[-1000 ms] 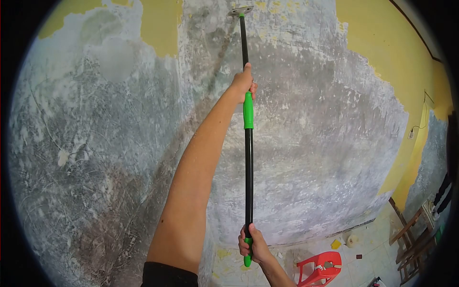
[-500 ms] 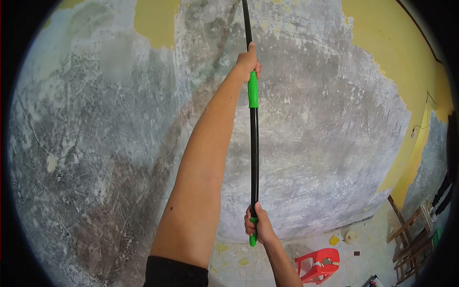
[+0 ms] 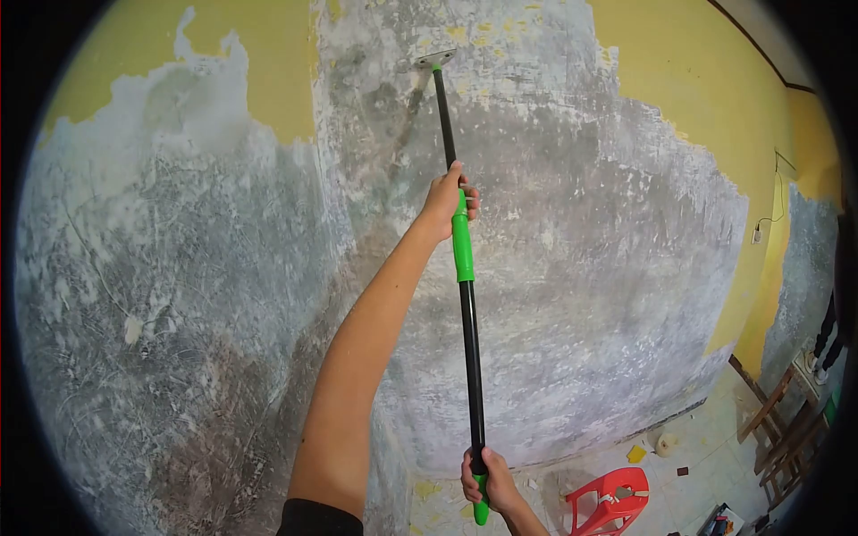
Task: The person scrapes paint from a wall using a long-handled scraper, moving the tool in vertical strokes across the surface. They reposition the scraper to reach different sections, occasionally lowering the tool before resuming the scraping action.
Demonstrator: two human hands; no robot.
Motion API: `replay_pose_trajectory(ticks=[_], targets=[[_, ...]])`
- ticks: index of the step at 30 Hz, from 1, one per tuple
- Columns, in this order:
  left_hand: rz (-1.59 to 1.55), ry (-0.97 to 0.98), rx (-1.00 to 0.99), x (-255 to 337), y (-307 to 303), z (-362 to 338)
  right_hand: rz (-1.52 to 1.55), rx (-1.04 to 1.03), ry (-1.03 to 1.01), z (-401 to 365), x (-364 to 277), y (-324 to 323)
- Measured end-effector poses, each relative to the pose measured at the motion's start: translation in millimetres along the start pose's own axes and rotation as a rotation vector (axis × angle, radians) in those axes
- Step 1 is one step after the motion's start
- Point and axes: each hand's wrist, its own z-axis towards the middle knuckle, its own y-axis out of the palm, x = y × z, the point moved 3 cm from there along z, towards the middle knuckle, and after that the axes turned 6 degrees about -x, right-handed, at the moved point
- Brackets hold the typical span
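A long-handled scraper (image 3: 472, 357) stands nearly upright in front of me, its black pole fitted with green grips. My left hand (image 3: 447, 204) is wrapped around the pole at the top of the middle green sleeve, arm stretched up. Lower down, my right hand (image 3: 490, 482) closes around the pole just above and over its green end grip. At the far end, the flat metal blade (image 3: 437, 58) overlaps the upper part of the wall (image 3: 572, 268). Most of this wall is bare, patchy grey, with yellow paint (image 3: 697, 71) left along its upper edges.
A red plastic stool (image 3: 611, 502) with items on it stands on the tiled floor at lower right. Paint flakes and a roll of tape (image 3: 667, 445) lie nearby. Wooden furniture (image 3: 786, 438) and a person's legs (image 3: 829, 339) are at the right edge. A socket (image 3: 756, 235) has a cable.
The view has tilted upward, bringing the scraper's blade and more yellow paint into sight. Both hands, still on the pole, appear lower in view, and the left has come down relative to the wall.
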Motion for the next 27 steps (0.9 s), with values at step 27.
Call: replay_pose_trajectory(ticks=[27], targets=[[0.198, -0.133, 0.022, 37, -16, 29, 0.217, -0.137, 0.113, 72, 19, 26]])
